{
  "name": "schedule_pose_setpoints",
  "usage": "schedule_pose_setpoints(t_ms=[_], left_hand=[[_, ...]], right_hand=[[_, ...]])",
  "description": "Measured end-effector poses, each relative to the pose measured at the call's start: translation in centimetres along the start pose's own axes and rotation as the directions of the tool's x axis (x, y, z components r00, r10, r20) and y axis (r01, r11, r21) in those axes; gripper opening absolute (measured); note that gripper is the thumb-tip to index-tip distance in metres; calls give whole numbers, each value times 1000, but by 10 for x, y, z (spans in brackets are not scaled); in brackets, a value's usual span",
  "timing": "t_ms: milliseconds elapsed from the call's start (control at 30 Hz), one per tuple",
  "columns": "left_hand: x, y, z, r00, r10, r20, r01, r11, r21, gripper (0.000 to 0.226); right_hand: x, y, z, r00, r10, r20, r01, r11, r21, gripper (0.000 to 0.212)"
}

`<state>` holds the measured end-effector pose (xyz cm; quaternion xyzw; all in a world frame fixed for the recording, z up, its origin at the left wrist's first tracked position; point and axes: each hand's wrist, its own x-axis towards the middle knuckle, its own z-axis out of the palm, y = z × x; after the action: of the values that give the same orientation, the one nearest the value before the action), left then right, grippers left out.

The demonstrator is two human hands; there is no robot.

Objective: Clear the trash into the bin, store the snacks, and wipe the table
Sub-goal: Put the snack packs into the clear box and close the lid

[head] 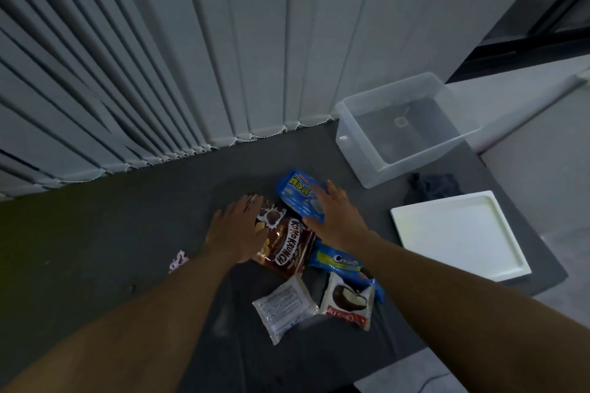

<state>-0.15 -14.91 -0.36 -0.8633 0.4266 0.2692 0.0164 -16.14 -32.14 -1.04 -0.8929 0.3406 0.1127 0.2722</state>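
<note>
Snack packs lie bunched on the dark table [111,233]. My left hand [238,230] rests flat, fingers straight, on the left edge of a brown Koko Krunch bag [287,246]. My right hand [335,217] lies with spread fingers on a blue snack pack [295,190]. Nearer to me are a blue Oreo pack [338,262], a white Choco Pie wrapper [348,301] and a white packet [285,305] lying back side up. A clear plastic storage box [354,150] stands at the back right, with nothing inside it.
A white square lid [459,234] lies at the right edge of the table. A dark cloth [431,187] is bunched between the lid and the box. A small pink scrap [177,260] lies left of my left forearm. Grey vertical blinds [191,57] hang behind the table.
</note>
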Motion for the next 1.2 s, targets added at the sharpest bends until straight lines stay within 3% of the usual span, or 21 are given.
schedule_pose_setpoints(t_ms=[133, 367, 633, 933, 1200], left_hand=[[7, -10, 16, 997, 45, 64, -51, 995, 82, 81], [8, -15, 20, 997, 70, 39, -73, 994, 77, 80], [-2, 1, 10, 999, -18, 35, 15, 995, 96, 80], [-16, 46, 8, 997, -11, -71, 9, 1000, -22, 82], [-6, 106, 4, 995, 60, 82, -48, 989, -141, 88]], right_hand=[[8, 3, 12, 999, 14, 33, -12, 998, -55, 75], [13, 2, 7, 997, -39, -61, 31, 992, -118, 64], [15, 12, -12, 988, -139, -73, 132, 987, -93, 53], [23, 12, -69, 919, -349, -186, 337, 937, -91, 49], [26, 12, -128, 828, -415, -376, 455, 891, 18, 49]])
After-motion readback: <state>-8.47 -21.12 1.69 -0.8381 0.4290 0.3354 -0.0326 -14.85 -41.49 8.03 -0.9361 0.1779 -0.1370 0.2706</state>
